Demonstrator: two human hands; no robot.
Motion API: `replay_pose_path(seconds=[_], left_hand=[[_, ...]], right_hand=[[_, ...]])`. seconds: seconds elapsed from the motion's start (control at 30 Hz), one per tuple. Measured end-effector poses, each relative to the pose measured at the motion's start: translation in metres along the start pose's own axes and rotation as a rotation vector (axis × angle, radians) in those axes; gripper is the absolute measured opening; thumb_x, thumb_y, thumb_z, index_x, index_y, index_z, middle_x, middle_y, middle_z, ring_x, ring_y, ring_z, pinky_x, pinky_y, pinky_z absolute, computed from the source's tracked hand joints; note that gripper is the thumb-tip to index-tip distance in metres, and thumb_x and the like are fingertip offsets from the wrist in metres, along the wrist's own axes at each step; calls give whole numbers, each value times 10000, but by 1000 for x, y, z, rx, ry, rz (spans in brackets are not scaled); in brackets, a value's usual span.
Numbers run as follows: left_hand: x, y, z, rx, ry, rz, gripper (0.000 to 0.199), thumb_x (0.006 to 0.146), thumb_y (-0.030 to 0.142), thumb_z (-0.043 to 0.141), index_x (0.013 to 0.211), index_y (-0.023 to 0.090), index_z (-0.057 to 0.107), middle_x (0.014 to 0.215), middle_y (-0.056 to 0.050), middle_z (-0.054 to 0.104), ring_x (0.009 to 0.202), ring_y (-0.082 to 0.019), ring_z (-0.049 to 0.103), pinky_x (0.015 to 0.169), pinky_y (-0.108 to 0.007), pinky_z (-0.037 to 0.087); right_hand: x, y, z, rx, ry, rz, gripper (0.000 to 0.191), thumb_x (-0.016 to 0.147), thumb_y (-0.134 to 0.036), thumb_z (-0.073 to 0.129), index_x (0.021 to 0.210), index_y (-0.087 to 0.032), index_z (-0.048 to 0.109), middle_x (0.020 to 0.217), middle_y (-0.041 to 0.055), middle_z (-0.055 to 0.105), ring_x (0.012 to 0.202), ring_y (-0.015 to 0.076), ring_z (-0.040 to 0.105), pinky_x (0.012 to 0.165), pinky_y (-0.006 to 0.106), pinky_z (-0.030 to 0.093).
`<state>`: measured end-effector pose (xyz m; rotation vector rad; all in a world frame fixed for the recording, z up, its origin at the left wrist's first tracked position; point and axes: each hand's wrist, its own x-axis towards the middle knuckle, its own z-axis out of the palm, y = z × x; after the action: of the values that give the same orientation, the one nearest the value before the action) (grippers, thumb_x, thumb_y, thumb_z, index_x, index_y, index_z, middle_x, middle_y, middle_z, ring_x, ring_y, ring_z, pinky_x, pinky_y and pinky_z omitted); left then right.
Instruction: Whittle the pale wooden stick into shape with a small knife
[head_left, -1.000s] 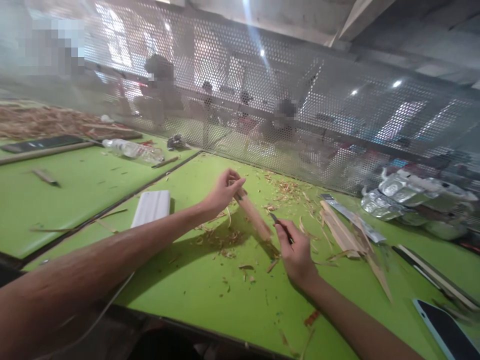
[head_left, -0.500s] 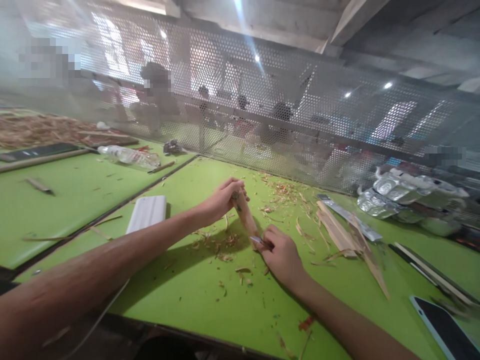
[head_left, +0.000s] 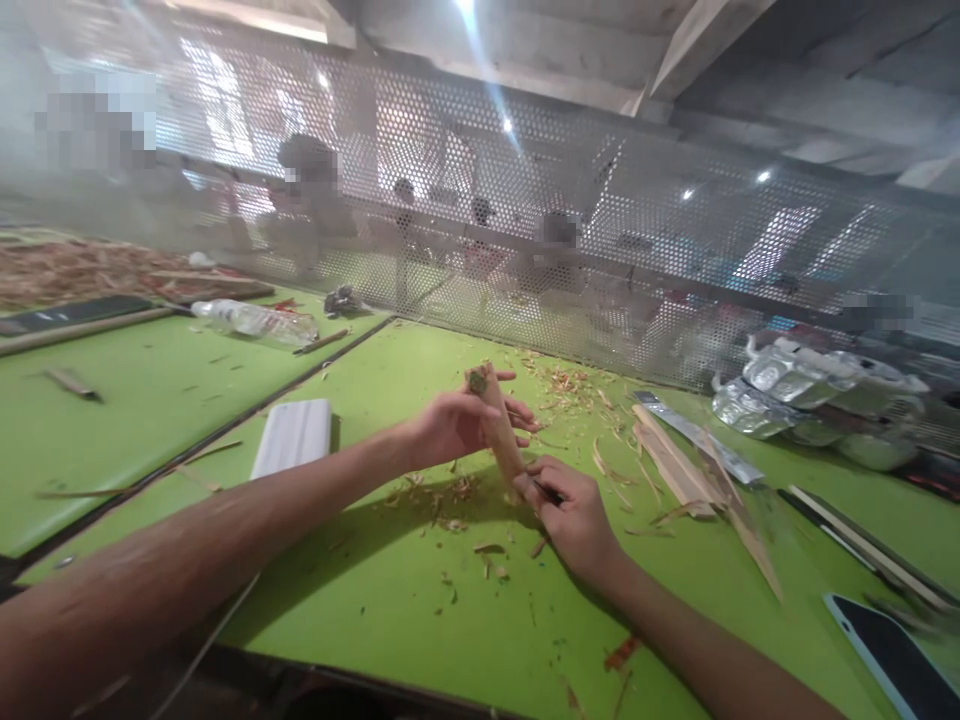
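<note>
A pale wooden piece (head_left: 501,440) with a dark, greenish patch at its upper end stands tilted over the table. My left hand (head_left: 454,425) is loosely around its upper half, thumb across the front and the other fingers spread out behind. At the lower end of the wood, my right hand (head_left: 574,510) is closed, its thumb and fingertips against the wood. It holds a small knife (head_left: 553,496), of which only a dark bit shows between the fingers; the blade is hidden. Wood shavings (head_left: 450,495) lie on the green table (head_left: 360,590) below the hands.
A white box-like block (head_left: 292,437) lies left of my left forearm. To the right are flat wood strips (head_left: 675,460), a metal ruler (head_left: 697,437), foil-like silver packaging (head_left: 810,395) and a phone (head_left: 892,655). A plastic bottle (head_left: 255,320) lies at left; a perforated screen (head_left: 480,200) stands behind.
My left hand has slid from the wood's top end down its length, and its fingers have spread. The knife blade, visible before at the lower end, is now hidden by my right hand.
</note>
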<state>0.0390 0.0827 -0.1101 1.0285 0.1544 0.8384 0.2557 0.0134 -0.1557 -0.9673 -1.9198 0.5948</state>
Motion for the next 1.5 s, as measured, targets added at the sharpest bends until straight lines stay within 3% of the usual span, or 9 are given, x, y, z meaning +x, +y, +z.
replay_pose_path(seconds=[0.1, 0.2, 0.3, 0.47, 0.6, 0.73, 1.0, 1.3, 1.5], left_hand=[[-1, -7, -2, 226, -100, -52, 587, 786, 148, 740, 1314, 211, 490, 1078, -86, 734, 1063, -258, 694, 1011, -509, 497], [-2, -14, 1, 619, -28, -108, 286, 845, 324, 774, 1040, 160, 644, 943, -71, 726, 908, -210, 696, 905, -409, 529], [-2, -18, 3, 803, 73, -126, 373, 925, 490, 658, 778, 148, 627, 763, -47, 678, 724, -168, 660, 754, -353, 547], [2, -19, -7, 713, 199, -60, 331, 904, 447, 682, 769, 185, 532, 623, 31, 584, 522, -118, 563, 553, -282, 514], [5, -20, -16, 629, 159, -72, 301, 809, 256, 755, 738, 194, 468, 599, 72, 508, 489, -79, 502, 490, -223, 452], [3, -21, -18, 660, 106, -181, 303, 783, 251, 785, 780, 183, 489, 671, 62, 520, 568, -87, 562, 544, -234, 511], [3, -26, -17, 843, 133, -335, 504, 749, 536, 835, 927, 187, 519, 619, 29, 602, 470, -123, 568, 412, -248, 463], [-4, -19, -3, 686, 17, -387, 432, 810, 481, 809, 952, 172, 542, 602, 40, 605, 453, -93, 558, 417, -207, 443], [-14, -29, 15, 516, -114, -460, 375, 905, 464, 724, 1075, 193, 528, 572, 44, 599, 416, -120, 570, 382, -215, 459]], right_hand=[[1, 1, 0, 18, -22, 6, 229, 926, -243, 648, 698, -247, 670, 722, 16, 638, 645, 183, 563, 558, 313, 430], [0, 1, 1, -9, -109, -8, 298, 896, -218, 657, 612, -225, 568, 665, 4, 600, 604, 160, 526, 562, 299, 401], [-2, -2, 1, -51, -126, -34, 351, 917, -232, 626, 600, -211, 475, 672, 4, 578, 611, 146, 507, 585, 291, 383], [-2, 2, -6, -179, -5, 32, 446, 991, -370, 533, 600, -224, 378, 578, -31, 408, 546, 134, 381, 535, 288, 295], [0, 10, -10, -219, 37, 175, 496, 989, -514, 514, 594, -234, 406, 563, -26, 410, 545, 149, 389, 524, 290, 288], [1, 12, -11, -200, 12, 287, 528, 986, -565, 488, 575, -239, 435, 528, -23, 413, 503, 148, 364, 492, 293, 263], [-1, 5, -13, -246, 169, 142, 373, 984, -443, 555, 682, -230, 509, 629, -14, 492, 576, 158, 441, 544, 285, 349], [8, 10, -12, -356, 146, 56, 306, 991, -362, 462, 709, -254, 414, 693, 1, 514, 627, 186, 480, 591, 312, 376], [13, 16, -17, -482, 85, 139, 188, 907, -299, 485, 743, -235, 550, 699, 39, 604, 617, 210, 538, 585, 325, 362]])
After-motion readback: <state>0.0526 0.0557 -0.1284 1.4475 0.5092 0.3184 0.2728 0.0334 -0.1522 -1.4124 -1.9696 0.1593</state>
